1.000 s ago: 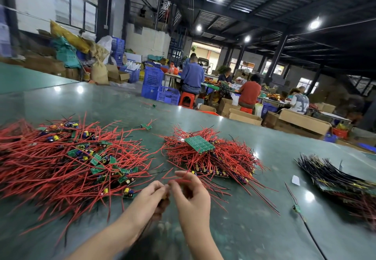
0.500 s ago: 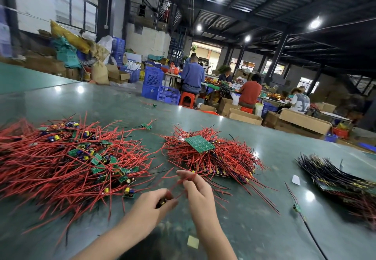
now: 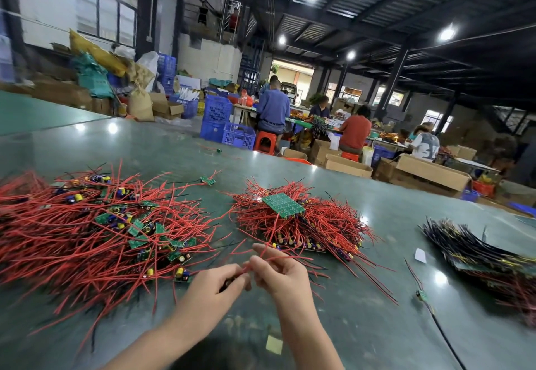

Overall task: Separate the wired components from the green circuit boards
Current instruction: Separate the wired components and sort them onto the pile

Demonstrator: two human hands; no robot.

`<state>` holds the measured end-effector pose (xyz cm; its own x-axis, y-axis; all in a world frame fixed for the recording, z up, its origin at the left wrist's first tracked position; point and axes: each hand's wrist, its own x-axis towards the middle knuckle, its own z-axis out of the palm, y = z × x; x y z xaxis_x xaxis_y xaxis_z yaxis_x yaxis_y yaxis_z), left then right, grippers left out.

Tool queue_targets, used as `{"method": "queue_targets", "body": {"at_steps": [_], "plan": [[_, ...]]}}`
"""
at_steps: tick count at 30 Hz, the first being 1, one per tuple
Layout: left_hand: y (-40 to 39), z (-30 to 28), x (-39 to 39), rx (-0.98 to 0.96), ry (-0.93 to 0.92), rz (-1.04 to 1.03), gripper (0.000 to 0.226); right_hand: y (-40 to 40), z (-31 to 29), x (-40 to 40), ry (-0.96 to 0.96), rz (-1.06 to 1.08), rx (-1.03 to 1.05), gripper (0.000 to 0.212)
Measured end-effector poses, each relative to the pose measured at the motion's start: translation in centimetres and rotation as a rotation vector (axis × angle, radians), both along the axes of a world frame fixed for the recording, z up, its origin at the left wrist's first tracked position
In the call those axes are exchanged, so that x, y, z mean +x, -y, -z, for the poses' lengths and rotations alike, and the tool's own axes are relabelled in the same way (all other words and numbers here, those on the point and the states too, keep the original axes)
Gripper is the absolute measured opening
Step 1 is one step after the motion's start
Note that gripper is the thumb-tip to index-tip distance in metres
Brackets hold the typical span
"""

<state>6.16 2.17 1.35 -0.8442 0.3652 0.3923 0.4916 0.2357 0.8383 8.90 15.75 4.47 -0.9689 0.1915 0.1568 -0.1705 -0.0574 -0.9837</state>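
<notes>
Because both hands, the left hand (image 3: 214, 284) and right hand (image 3: 280, 272), pinch one red wire (image 3: 269, 259) near the desk's (image 3: 362, 326) front edge, a hard tug could snap it or scatter the nearby pile (image 3: 298, 224).

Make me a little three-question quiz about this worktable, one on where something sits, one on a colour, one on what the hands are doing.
1. Where does the large green board lie?
A. on top of the middle wire pile
B. on the bare table by the hands
C. in a blue crate

2. What colour are most wires in the left pile?
A. black
B. red
C. white

3. What are the two hands doing?
A. resting flat on the table
B. both pinching a small wired piece between them
C. lifting a cardboard box

Answers: 1 A, the board sits on the red wires of the middle pile. 2 B, that heap is nearly all red. 3 B, the left hand and right hand meet with curled fingers on a red wire.
</notes>
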Motion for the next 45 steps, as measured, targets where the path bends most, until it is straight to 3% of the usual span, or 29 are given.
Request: {"method": "queue_targets", "body": {"at_steps": [4,7,9,14,18,21,23,27,31,38,41,45], "plan": [[-0.1,-0.2,0.2,-0.037,0.029,0.034,0.028,-0.1,0.0,-0.2,0.056,-0.027,-0.151,0.024],[-0.2,-0.9,0.5,0.076,0.187,0.182,0.037,-0.4,-0.4,0.1,0.105,-0.222,-0.346,0.025],[0.0,-1.4,0.6,0.122,0.251,0.224,0.039,-0.5,-0.5,0.2,0.089,-0.259,-0.347,0.029],[0.0,-1.2,0.4,0.048,0.249,0.11,0.038,-0.2,-0.3,0.0,-0.061,-0.025,0.21,0.024],[0.0,-1.5,0.4,-0.032,0.459,0.265,0.04,0.1,-0.6,0.2,-0.125,-0.047,0.417,0.032],[0.7,-1.1,0.0,-0.234,0.338,0.321,0.042,0.6,-0.5,0.3,-0.139,-0.116,0.546,0.034],[0.9,-0.5,-0.3,-0.34,0.183,0.229,0.04,0.9,-0.5,0.2,-0.106,-0.091,0.473,0.031],[1.0,0.3,-0.7,-0.38,0.011,0.048,0.03,0.5,-0.4,0.1,-0.056,0.0,0.38,0.026],[1.3,0.1,-0.8,-0.358,-0.043,0.077,0.029,0.3,-0.5,0.3,-0.035,-0.031,0.268,0.027],[1.4,-0.6,-0.2,-0.258,-0.191,0.058,0.027,0.1,-0.3,0.1,0.068,-0.142,-0.205,0.016],[1.5,-0.8,-0.1,-0.24,-0.178,0.053,0.012,0.1,-0.2,0.1,0.045,-0.068,-0.106,0.021],[1.6,-1.0,-0.1,-0.255,-0.13,0.019,0.013,-0.3,-0.4,0.3,0.014,-0.039,0.054,0.026]]}}
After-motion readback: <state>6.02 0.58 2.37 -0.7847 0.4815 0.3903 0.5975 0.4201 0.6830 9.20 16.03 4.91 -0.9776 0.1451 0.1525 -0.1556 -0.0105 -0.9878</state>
